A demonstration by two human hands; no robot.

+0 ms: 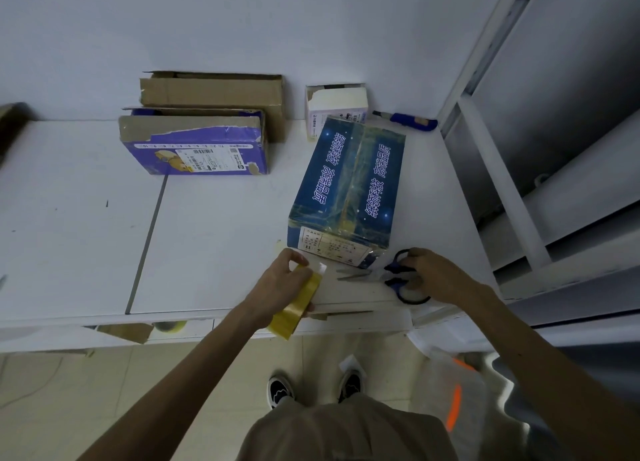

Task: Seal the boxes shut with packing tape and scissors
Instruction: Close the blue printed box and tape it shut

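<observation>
A dark blue box (349, 186) with white lettering lies on the white table (207, 238), its top seam and edges covered with tape. My left hand (280, 284) grips a yellowish roll of packing tape (294, 304) at the table's front edge; a short clear strip sticks out toward the box. My right hand (429, 277) holds the blue handles of the scissors (391, 277), which lie on the table with blades slightly apart, pointing left toward the tape strip.
A purple box (197, 148) with torn open flaps and a brown cardboard box (214, 96) stand at the back. A small white box (334, 108) and a blue utility knife (408, 120) lie behind the blue box. Grey metal shelving (519, 183) rises on the right.
</observation>
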